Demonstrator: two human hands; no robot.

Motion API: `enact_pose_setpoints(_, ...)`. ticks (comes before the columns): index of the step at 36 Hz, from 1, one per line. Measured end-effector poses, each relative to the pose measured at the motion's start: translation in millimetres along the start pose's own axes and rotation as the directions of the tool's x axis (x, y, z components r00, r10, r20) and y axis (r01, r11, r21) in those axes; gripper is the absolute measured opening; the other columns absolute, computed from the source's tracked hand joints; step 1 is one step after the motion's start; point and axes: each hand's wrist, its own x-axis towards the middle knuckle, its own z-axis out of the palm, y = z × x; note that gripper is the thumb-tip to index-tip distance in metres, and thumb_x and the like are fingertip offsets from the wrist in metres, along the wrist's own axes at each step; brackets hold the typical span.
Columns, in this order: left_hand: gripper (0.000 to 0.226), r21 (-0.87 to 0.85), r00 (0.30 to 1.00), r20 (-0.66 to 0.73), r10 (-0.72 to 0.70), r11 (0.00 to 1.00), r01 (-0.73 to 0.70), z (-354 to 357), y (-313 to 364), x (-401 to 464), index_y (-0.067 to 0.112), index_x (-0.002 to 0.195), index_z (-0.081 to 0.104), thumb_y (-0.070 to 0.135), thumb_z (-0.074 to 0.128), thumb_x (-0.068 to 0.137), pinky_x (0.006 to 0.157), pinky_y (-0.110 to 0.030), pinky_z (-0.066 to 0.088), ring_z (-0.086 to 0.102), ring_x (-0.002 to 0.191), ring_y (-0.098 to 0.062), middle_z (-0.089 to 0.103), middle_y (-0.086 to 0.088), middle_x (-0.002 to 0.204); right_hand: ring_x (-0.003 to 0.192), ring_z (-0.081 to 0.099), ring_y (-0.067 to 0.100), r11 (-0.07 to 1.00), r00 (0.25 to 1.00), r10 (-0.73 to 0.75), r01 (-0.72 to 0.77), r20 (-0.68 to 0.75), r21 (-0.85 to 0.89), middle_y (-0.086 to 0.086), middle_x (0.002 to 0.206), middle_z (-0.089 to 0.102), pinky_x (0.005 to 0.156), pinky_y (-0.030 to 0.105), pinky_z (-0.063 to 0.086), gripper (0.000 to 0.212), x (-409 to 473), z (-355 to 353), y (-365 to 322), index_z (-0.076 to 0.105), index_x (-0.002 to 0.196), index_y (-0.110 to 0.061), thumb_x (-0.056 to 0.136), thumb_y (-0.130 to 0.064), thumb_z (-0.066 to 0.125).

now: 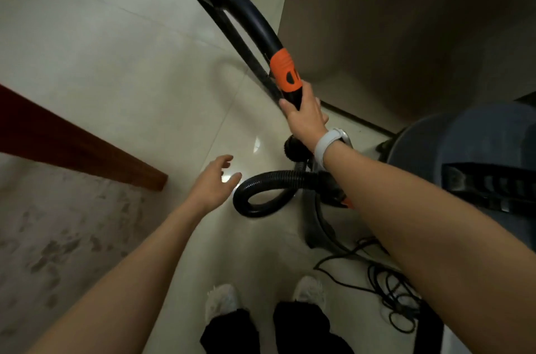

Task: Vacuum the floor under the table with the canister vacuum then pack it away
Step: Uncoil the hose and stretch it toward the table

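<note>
My right hand (306, 119) grips the black vacuum handle (246, 14) just below its orange collar (285, 72). The curved handle is raised and its open end points away from me. A black ribbed hose (269, 184) loops on the floor below that hand and runs to the canister (324, 217), which my right forearm partly hides. My left hand (216, 182) hovers with relaxed fingers just left of the hose loop and holds nothing.
A dark red wooden table edge (81, 145) crosses the left side above a patterned rug (58, 252). A grey chair (470, 150) stands at the right, with a brown cabinet (406, 20) behind it. A tangled black cord (388, 292) lies by my feet on pale tiles.
</note>
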Motion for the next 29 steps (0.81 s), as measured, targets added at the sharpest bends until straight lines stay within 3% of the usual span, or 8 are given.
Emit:
enact_pose_setpoints(3,0.063,0.059,0.994,0.108,0.028,0.998,-0.035,33,-22,29,0.017,0.144,0.035,0.032,0.063,0.089,0.105,-0.035,0.038,0.046,0.128,-0.024,0.044,-0.006,0.143,0.112,0.049,0.025,0.988,0.998,0.056,-0.054,-0.01,0.148,0.001,0.119,0.051,0.104,0.045,0.036,0.044,18,25,27,0.04,0.132,-0.027,0.09,-0.025,0.054)
enact_pose_setpoints(8,0.078,0.153,0.958,0.251,0.137,0.972,-0.179,90,-54,59,0.015,0.142,0.036,0.031,0.076,0.077,0.104,-0.032,0.038,0.045,0.127,-0.024,0.046,-0.006,0.138,0.104,0.051,0.019,0.949,0.982,0.146,-0.174,0.121,0.263,0.003,0.111,0.052,0.094,0.033,0.041,0.043,30,61,68,0.04,0.133,-0.01,0.093,-0.015,0.055)
enact_pose_setpoints(12,0.038,0.193,0.98,0.075,0.183,0.962,-0.194,101,-67,56,0.017,0.113,0.053,0.026,0.071,0.081,0.076,-0.027,0.044,0.059,0.095,-0.02,0.058,0.001,0.103,0.104,0.056,0.026,0.915,0.927,0.274,-0.334,0.258,0.226,0.01,0.117,0.055,0.093,0.04,0.047,0.044,34,73,84,0.041,0.131,-0.009,0.091,-0.013,0.058)
enact_pose_setpoints(15,0.029,0.196,0.967,-0.034,0.252,0.951,-0.241,86,-67,44,0.019,0.102,0.055,0.03,0.071,0.08,0.065,-0.025,0.037,0.056,0.083,-0.015,0.057,0.005,0.091,0.11,0.055,0.028,0.914,0.88,0.342,-0.393,0.331,0.099,0.011,0.128,0.051,0.094,0.042,0.047,0.063,33,70,94,0.029,0.14,-0.011,0.088,-0.014,0.063)
enact_pose_setpoints(18,0.039,0.272,0.931,-0.119,0.344,0.914,-0.303,64,-59,41,0.017,0.107,0.058,0.034,0.075,0.076,0.071,-0.031,0.042,0.054,0.086,-0.018,0.059,0.003,0.094,0.122,0.049,0.03,0.933,0.86,0.333,-0.359,0.387,-0.005,0.009,0.142,0.04,0.101,0.043,0.042,0.087,23,69,97,0.006,0.151,-0.018,0.087,-0.018,0.065)
enact_pose_setpoints(21,0.051,0.35,0.891,-0.197,0.409,0.878,-0.325,49,-50,47,0.01,0.108,0.062,0.035,0.079,0.068,0.081,-0.04,0.047,0.06,0.092,-0.03,0.063,-0.008,0.103,0.128,0.044,0.031,0.96,0.857,0.277,-0.223,0.434,-0.171,0.012,0.145,0.037,0.108,0.042,0.036,0.088,19,67,90,0.001,0.151,-0.013,0.09,-0.033,0.061)
enact_pose_setpoints(25,0.071,0.23,0.934,-0.333,0.129,0.972,-0.052,48,-44,32,0.009,0.114,0.055,0.04,0.085,0.058,0.086,-0.044,0.048,0.054,0.101,-0.027,0.051,-0.009,0.113,0.123,0.048,0.031,0.937,0.801,0.314,-0.174,0.51,-0.304,0.016,0.139,0.043,0.105,0.041,0.037,0.076,13,63,84,0.011,0.148,-0.009,0.093,-0.039,0.054)
enact_pose_setpoints(29,0.047,-0.079,0.915,-0.337,-0.22,0.975,0.205,81,-54,-3,0.019,0.086,0.044,0.044,0.079,0.068,0.061,-0.032,0.042,0.056,0.083,-0.023,0.052,0.001,0.088,0.115,0.052,0.03,0.911,0.759,0.385,-0.223,0.525,-0.347,0.016,0.131,0.047,0.1,0.04,0.042,0.067,6,65,88,0.02,0.143,-0.008,0.093,-0.036,0.054)
